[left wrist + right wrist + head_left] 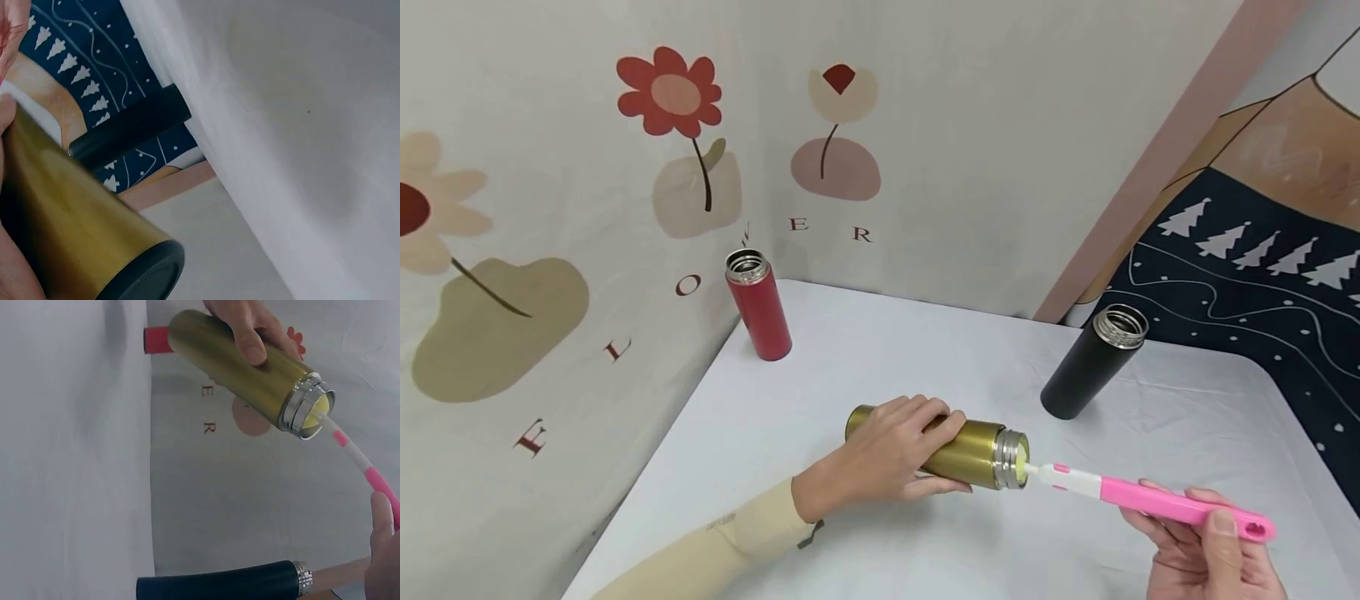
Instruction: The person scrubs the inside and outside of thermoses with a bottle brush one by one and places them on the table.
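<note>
My left hand (891, 450) grips a gold thermos bottle (973, 450) round its body, holding it on its side with the open steel mouth toward the right. In my right hand (1206, 542) is a bottle brush, its pink handle (1157, 502) pinched between thumb and fingers. The white neck (1078, 481) of the brush runs to the bottle's mouth. A pale yellow sponge head (320, 409) shows just inside the rim in the right wrist view; how far it reaches in is hidden. The dark base (153, 275) of the bottle appears in the left wrist view.
A red bottle (763, 312) without a lid stands at the back left of the white table (895, 342). To the right stands a black lidless bottle (1086, 367). Behind them hangs a patterned cloth (962, 167) with flower prints.
</note>
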A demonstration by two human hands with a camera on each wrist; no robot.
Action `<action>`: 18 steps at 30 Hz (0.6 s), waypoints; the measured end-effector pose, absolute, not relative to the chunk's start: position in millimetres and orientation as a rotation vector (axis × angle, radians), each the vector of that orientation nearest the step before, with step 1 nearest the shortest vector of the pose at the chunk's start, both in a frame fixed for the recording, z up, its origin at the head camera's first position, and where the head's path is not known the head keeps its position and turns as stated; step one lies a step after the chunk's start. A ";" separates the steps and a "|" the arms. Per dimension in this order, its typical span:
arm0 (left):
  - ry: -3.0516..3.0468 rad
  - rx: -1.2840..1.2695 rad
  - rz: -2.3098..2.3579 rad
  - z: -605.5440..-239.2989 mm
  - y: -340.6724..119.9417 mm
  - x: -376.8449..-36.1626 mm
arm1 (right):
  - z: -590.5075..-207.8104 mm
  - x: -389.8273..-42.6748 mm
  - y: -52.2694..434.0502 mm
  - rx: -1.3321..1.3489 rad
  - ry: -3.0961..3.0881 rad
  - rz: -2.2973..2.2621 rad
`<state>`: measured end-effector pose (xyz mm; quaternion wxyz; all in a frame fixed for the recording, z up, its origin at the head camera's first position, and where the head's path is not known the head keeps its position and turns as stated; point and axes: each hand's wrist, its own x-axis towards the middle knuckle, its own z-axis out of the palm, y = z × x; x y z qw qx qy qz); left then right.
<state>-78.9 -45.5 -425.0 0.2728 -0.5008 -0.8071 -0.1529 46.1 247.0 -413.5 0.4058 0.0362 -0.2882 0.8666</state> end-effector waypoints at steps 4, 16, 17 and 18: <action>-2.107 -1.294 -0.354 -428.0 -49.9 -78.7 | -414.8 50.3 257.8 -0.027 -0.639 2.176; -1.952 -1.106 -0.096 -432.8 -56.2 -77.2 | -420.0 44.9 292.5 -0.678 -0.209 2.335; -1.963 -1.106 -0.093 -432.4 -55.6 -76.4 | -420.8 44.2 296.6 -0.738 -0.183 2.354; -1.975 -1.111 -0.098 -431.9 -55.0 -75.6 | -421.8 43.6 299.4 -0.777 -0.169 2.365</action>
